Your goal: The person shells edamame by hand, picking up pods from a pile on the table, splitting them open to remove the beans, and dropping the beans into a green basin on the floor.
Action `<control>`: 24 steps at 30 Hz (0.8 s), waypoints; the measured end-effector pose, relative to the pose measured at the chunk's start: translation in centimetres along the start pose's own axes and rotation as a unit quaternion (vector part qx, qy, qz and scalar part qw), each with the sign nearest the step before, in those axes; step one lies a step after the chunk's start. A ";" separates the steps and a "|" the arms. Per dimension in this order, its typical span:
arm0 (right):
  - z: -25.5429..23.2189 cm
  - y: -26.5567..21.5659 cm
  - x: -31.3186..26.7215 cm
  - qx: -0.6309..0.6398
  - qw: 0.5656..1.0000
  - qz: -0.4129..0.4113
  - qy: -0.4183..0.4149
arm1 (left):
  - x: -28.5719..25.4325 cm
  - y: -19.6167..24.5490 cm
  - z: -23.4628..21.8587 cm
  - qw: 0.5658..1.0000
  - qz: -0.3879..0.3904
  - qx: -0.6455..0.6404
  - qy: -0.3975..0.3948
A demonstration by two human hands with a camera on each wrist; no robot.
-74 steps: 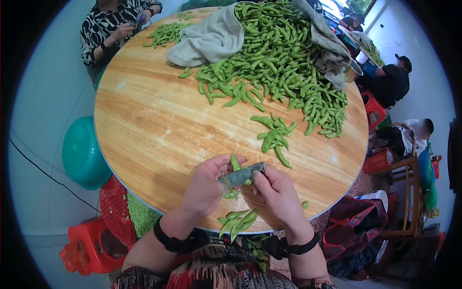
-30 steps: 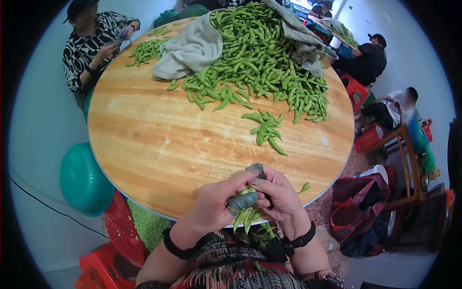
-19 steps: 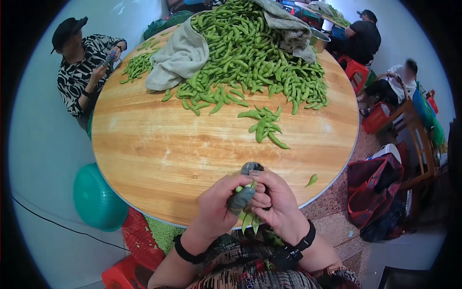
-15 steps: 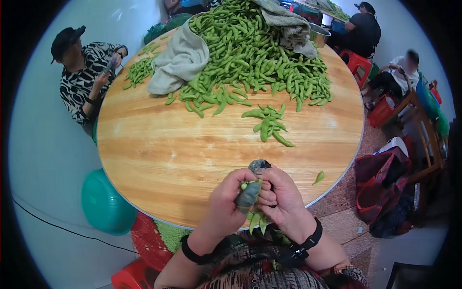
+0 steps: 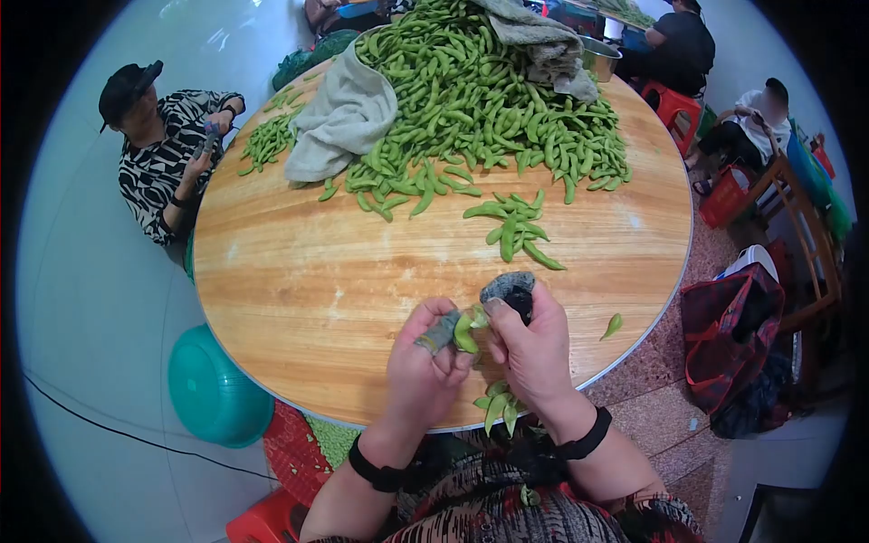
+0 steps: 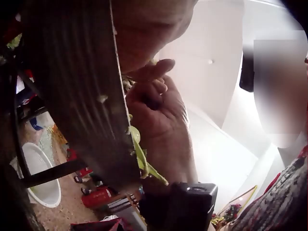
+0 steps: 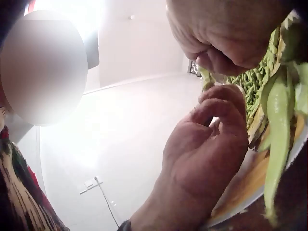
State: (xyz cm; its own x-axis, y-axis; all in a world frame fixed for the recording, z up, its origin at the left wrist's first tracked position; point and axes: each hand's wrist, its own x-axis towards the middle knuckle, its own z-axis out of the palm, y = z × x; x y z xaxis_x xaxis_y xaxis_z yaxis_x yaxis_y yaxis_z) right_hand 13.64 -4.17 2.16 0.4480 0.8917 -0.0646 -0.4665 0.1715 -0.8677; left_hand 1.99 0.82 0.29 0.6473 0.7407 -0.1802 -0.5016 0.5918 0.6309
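Between the hands in the head view is a green edamame pod (image 5: 465,335), pale and split-looking at its upper end. My left hand (image 5: 418,376) pinches it, with a grey cover (image 5: 440,332) over the thumb. My right hand (image 5: 540,357) has its thumb tip at the pod's pale end and its other fingers curled. A grey-and-black cover (image 5: 507,288) is on its index finger. Below the hands, several pods (image 5: 497,407) lie at the table's near edge; in the right wrist view one long pod (image 7: 278,130) shows up close. The wrist views hide most of the fingertips.
A big heap of pods (image 5: 471,100) with a grey cloth (image 5: 339,122) covers the back of the round table (image 5: 290,262). A small pile (image 5: 516,231) lies nearer, and a single pod (image 5: 613,326) at right. A teal basin (image 5: 217,389) stands left; a person (image 5: 172,145) sits back left.
The hands, lately pressed together over a pod, have moved slightly apart and up, with the pod now showing between them. The head view has shifted, so the table sits farther right.
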 end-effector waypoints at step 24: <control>-0.4 -1.4 -0.6 -0.590 0.757 -0.236 -0.155 | -0.3 0.2 -0.4 0.998 -0.053 -0.010 0.019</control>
State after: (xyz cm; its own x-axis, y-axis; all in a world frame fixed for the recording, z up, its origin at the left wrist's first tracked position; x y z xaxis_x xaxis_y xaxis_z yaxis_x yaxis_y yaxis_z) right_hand 14.27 -5.09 3.21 0.0668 0.9345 0.3497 0.7769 0.1712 -0.6060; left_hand 1.46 0.81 0.21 0.6755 0.6850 -0.2728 -0.4434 0.6730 0.5919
